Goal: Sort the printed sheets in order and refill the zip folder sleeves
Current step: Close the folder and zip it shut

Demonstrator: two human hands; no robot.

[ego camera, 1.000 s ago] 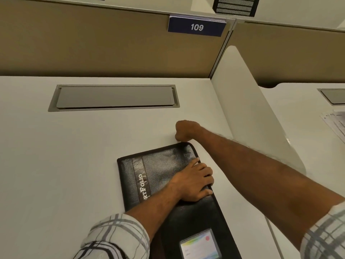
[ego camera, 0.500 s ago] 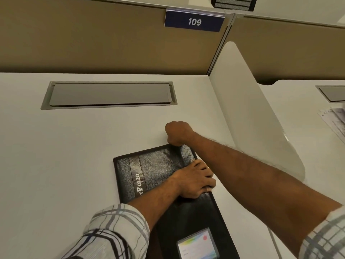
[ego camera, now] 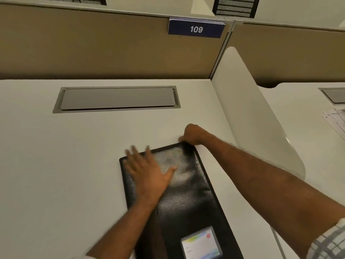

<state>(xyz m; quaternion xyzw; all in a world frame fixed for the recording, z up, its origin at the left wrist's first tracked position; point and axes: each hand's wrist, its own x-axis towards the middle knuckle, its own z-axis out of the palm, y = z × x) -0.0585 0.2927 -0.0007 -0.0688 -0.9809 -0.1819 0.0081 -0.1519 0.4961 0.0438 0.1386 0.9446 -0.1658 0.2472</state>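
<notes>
Position: folder (ego camera: pixel 186 199) flat on table (ego camera: pixel 56 165), under left grip (ego camera: pixel 149 174), whose fingers spread wide on its cover; right grip (ego camera: pixel 193 134) curled tight round folder's far corner, just beyond left grip.

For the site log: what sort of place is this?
Probably an open-plan office or study hall: a 109 plate on the tan partition, a cable hatch in the white desk, and a side divider.

Office: cubicle partition (ego camera: pixel 93 43), desk number plate (ego camera: pixel 196 29).
</notes>
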